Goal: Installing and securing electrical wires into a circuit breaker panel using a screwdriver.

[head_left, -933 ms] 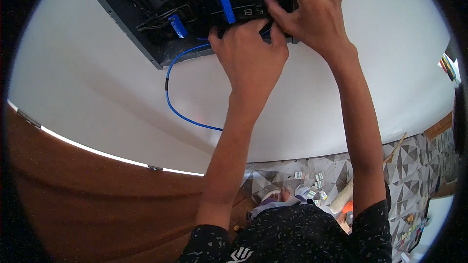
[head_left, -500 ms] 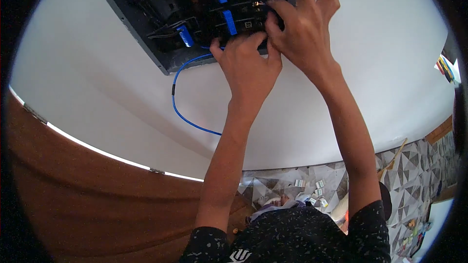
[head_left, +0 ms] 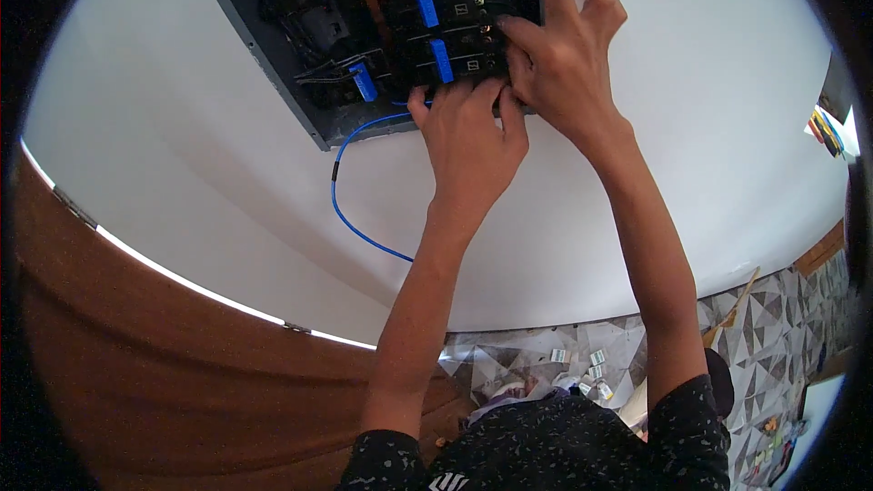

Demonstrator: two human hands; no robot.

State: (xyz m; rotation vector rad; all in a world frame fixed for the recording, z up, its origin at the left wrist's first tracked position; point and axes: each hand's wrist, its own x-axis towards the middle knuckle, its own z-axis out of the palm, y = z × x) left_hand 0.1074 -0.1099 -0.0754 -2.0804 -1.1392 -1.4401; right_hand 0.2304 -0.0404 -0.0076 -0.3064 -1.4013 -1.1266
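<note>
A dark metal electrical panel box [head_left: 273,82] on the white wall holds black circuit breakers with blue toggles [head_left: 441,61]. My left hand [head_left: 473,132] reaches over the box's lower edge, its fingers curled in below the lowest breaker and their tips hidden. Beside the brass-coloured terminals [head_left: 486,29] at the breakers' right side, my right hand [head_left: 573,55] has thumb and index finger bent close together. Its other fingers are raised and spread. What either hand grips is hidden. A blue wire [head_left: 335,189] loops out of the box near my left fingers and passes behind my left forearm.
A brown curtain-like cloth [head_left: 182,364] hangs at lower left, along the wall's bright edge. On the patterned tile floor [head_left: 746,345] lie several small white boxes [head_left: 597,357]. A wooden stick [head_left: 741,295] leans at right; coloured items [head_left: 826,130] appear at the far right.
The view has shifted, so the box sits slightly lower and further right. Both hands stay at the lower right of the box, with my right index finger slightly lower in the picture.
</note>
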